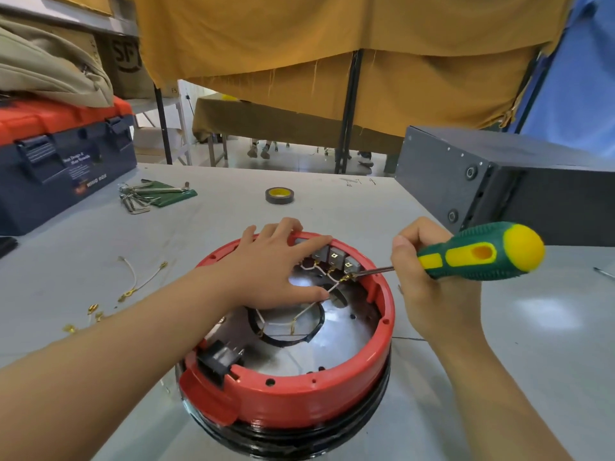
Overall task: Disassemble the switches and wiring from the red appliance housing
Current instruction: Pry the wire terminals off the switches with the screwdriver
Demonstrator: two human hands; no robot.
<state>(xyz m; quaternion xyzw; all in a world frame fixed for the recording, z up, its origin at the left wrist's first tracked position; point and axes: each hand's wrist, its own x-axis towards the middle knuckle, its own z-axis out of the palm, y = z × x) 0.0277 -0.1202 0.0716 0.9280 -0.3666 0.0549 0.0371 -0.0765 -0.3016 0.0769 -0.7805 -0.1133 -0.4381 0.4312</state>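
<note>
Red appliance housing (299,399) on grey table (233,201), open side up, beneath both hands. Left hand (278,264) spread flat, fingers straight, pressing far rim and inner plate beside switches (336,257). Right hand (429,287) curled around green-yellow screwdriver (479,252), tip at a wire terminal (347,277) below rightmost switch. Loose wires (139,281) left of left forearm.

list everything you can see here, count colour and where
appliance housing: one, red over black, near table centre
switches: about three, grey, inside far rim
wires: several, white, inside housing
loose wires: a few, white with gold terminals, table left
screwdriver: one, green and yellow, tip at switches
tape roll: one, black, far table
hex keys: one set, metal, green holder
toolbox: one, blue and red, left
table: one, grey
left hand: fingers resting on housing
right hand: grips screwdriver
</note>
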